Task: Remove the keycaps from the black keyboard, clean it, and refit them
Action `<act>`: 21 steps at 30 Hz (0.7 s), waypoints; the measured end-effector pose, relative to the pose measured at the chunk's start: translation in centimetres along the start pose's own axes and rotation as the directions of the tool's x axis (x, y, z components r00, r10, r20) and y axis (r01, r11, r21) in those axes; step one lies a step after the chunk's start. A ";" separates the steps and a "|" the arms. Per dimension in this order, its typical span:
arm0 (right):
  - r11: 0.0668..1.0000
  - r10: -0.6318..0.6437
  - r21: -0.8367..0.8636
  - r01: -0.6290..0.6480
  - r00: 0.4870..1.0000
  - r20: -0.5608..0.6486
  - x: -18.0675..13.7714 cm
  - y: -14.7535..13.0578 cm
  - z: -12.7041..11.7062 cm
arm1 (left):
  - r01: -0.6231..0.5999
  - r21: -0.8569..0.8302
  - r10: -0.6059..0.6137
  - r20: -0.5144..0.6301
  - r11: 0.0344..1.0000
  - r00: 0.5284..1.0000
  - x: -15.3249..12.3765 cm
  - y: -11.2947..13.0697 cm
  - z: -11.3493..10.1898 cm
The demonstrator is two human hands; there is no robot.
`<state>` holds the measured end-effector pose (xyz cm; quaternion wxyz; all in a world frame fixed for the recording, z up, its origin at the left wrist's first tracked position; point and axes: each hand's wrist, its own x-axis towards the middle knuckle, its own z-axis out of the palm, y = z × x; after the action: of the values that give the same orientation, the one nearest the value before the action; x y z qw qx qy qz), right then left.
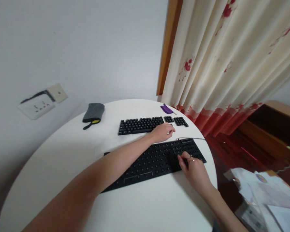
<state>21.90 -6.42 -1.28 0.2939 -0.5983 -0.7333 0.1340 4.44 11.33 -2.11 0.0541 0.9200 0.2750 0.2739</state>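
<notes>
A black keyboard base (149,161) with its keycaps off lies across the white table, its switches bare. Behind it, the removed black keycaps (137,124) are set out in keyboard order, in a large block and two smaller groups. My left hand (162,132) reaches over the base to the near edge of these keycaps, fingers curled; what is in them, if anything, is hidden. My right hand (194,167) is closed over the right part of the base, on a dark, blurred, brush-like tool (174,161) held against the switches. My left forearm covers part of the base.
A grey pouch (94,111) with a yellow lining lies at the table's back left. A small purple cloth item (166,109) lies at the back right. A thin cable (193,138) runs from the base over the right edge. Plastic bags (263,190) stand beyond the table's right side.
</notes>
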 end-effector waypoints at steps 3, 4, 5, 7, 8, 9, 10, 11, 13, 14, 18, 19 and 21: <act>0.989 0.067 0.128 -0.070 0.997 0.024 0.0 0.5 -0.1 | -0.004 0.000 0.004 -0.004 1.000 1.000 0.0 0.1 -0.1; 0.974 0.095 0.202 -0.101 0.995 0.038 0.0 0.7 -0.1 | -0.004 0.000 0.004 -0.004 1.000 1.000 -0.1 0.1 -0.2; 0.954 0.120 0.271 -0.129 0.992 0.049 0.0 0.9 -0.2 | -0.004 -0.001 0.004 -0.003 1.000 1.000 -0.1 0.1 -0.2; 0.914 0.158 0.369 -0.168 0.986 0.056 0.0 1.1 -0.2 | -0.003 -0.004 0.003 -0.002 1.000 1.000 0.0 0.2 -0.3; 0.900 0.174 0.397 -0.179 0.984 0.050 0.0 1.2 -0.2 | -0.003 -0.007 0.003 -0.001 1.000 1.000 0.0 0.2 -0.3; 0.887 0.195 0.421 -0.193 0.980 0.038 0.0 1.2 -0.2 | -0.004 -0.011 0.004 -0.002 1.000 1.000 0.0 0.3 -0.3; 0.870 0.223 0.445 -0.211 0.974 0.025 0.0 1.2 -0.2 | -0.005 -0.015 0.005 -0.003 1.000 1.000 0.0 0.3 -0.3; 0.852 0.253 0.470 -0.230 0.967 0.016 0.0 1.2 -0.1 | -0.008 -0.019 0.008 -0.004 1.000 1.000 0.0 0.3 -0.3; 0.812 0.299 0.522 -0.262 0.954 0.012 0.1 1.2 0.0 | -0.014 -0.028 0.014 -0.005 1.000 1.000 -0.1 0.3 -0.3; 0.794 0.311 0.546 -0.269 0.950 0.015 0.1 1.3 -0.1 | -0.016 -0.033 0.016 -0.004 0.999 1.000 -0.1 0.3 -0.3; 0.742 0.318 0.624 -0.245 0.948 -0.007 1.1 1.1 -0.8 | -0.017 -0.074 0.017 -0.006 0.997 1.000 0.0 0.3 -0.2; 0.739 0.319 0.635 -0.227 0.947 -0.033 1.6 0.9 -1.2 | -0.011 -0.095 0.010 -0.013 0.995 1.000 0.1 0.3 -0.2; 0.756 0.301 0.632 -0.169 0.948 -0.107 3.2 0.2 -2.0 | 0.017 -0.161 -0.023 -0.035 0.987 0.999 0.2 0.4 -0.2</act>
<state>22.91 -3.66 1.04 0.5262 -0.5676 -0.5343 0.3398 4.63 11.14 -1.72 0.1258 0.9047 0.2621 0.3113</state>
